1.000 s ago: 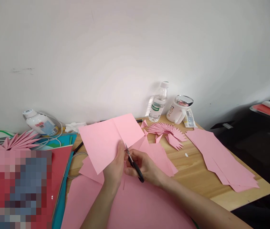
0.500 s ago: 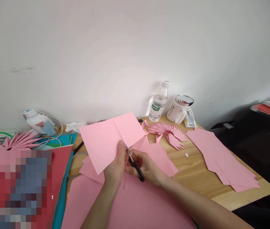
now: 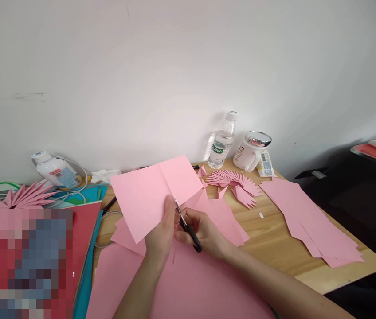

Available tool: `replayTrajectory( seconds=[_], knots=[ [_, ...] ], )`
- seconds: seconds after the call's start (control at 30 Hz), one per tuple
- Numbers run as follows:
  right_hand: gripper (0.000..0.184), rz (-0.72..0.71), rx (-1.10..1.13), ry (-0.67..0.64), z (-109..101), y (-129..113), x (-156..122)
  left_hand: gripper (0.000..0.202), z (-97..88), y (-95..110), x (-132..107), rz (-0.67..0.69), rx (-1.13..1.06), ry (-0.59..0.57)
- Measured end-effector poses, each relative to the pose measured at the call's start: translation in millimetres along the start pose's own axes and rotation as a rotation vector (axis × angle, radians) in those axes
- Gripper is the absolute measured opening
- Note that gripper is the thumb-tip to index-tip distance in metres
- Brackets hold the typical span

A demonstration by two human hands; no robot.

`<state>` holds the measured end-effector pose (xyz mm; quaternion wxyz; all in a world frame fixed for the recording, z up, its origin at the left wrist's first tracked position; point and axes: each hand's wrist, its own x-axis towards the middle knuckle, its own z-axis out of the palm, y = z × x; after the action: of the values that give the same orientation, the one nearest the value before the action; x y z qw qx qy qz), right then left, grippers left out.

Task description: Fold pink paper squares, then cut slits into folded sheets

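My left hand (image 3: 161, 232) pinches the near edge of a pink paper sheet (image 3: 141, 195) and holds it raised above the wooden table (image 3: 268, 239). A crease or cut line runs up the sheet's middle. My right hand (image 3: 204, 232) grips black-handled scissors (image 3: 186, 226), whose blades sit in the sheet's lower edge beside my left thumb. A large pink sheet (image 3: 174, 288) lies under both forearms.
Cut pink sheets (image 3: 311, 221) lie at the right. A pleated pink paper fan (image 3: 237, 184), a water bottle (image 3: 221, 141) and a white mug (image 3: 251, 153) stand by the wall. At the left are a white bottle (image 3: 55, 170), cables, another pink fan (image 3: 25, 197) and a red board (image 3: 84, 221).
The scissors have crept slightly further into the sheet. Both hands stay in almost the same place; the view has shifted a little.
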<state>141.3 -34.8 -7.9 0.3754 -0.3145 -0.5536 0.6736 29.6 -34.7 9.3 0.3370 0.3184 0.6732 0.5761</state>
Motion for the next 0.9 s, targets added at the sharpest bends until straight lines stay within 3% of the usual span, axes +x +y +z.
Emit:
replayTrajectory(
  seconds=[0.2,0.73,0.9],
  knots=[
    [0.04,-0.012,0.042,0.0,1.1,0.1,1.4,0.033,0.6,2.1,-2.3,0.05,0.091,0.05],
    [0.039,-0.023,0.005,0.024,4.1,5.7,3.7,0.035,0.6,-1.0,1.9,0.0,0.003,-0.025],
    [0.037,-0.07,0.042,0.012,3.7,8.9,3.7,0.034,-1.2,6.1,-1.9,0.026,0.061,0.037]
  ],
)
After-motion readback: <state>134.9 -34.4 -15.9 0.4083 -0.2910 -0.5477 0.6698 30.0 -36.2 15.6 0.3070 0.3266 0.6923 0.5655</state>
